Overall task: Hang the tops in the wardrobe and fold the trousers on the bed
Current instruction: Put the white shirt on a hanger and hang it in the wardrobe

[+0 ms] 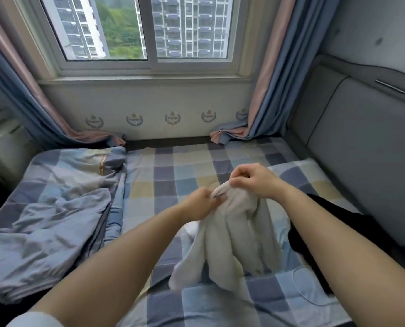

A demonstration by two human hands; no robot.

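The pale grey garment (232, 234) hangs over the middle of the bed (173, 175), its top edge pinched by the left hand (201, 204) and right hand (255, 178), which should probably spread apart to open it flat.

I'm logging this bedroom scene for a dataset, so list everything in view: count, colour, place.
pale garment: one, off-white, held up over the bed's middle
black garment: one, black, on the bed under the right forearm
bed sheet: one, blue, grey and yellow checks, covering the bed
duvet: one, blue-grey checks, bunched at left
curtains: two, blue and pink, beside the window
window: one, white frame, far wall
headboard: one, grey, right
left hand: pinches garment's top edge
right hand: pinches same edge
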